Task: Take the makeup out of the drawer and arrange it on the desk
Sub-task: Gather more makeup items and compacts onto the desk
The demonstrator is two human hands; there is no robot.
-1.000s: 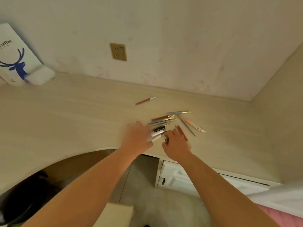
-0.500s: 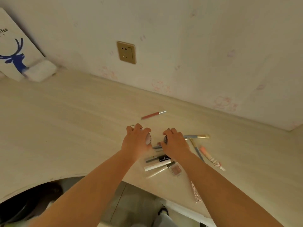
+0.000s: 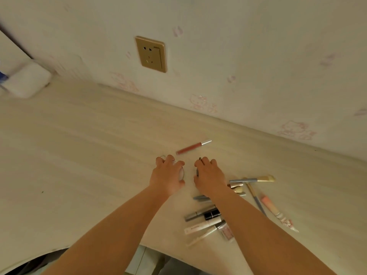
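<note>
My left hand (image 3: 167, 175) presses down on the pale desk (image 3: 79, 155), its fingers curled over a small round silver-rimmed case (image 3: 183, 172). Close beside it, my right hand (image 3: 208, 175) covers a small dark round case (image 3: 197, 171); only its edge shows. Just beyond my fingertips lies a red lip gloss (image 3: 193, 146). Behind my right wrist is a loose pile of tubes and sticks (image 3: 204, 217), with a gold-tipped brush (image 3: 252, 179), a pink tube (image 3: 275, 210) and a small pink compact (image 3: 227, 233). The drawer is out of view.
The wall with a gold socket (image 3: 151, 54) closes off the back of the desk. A white box (image 3: 25, 80) sits at the far left against the wall. The desk's curved front edge (image 3: 59, 249) runs below my arms.
Both hands have moved forward, away from the pile, each carrying a small round case, and now rest on the desk near the red lip gloss. The view has shifted closer to the wall.
</note>
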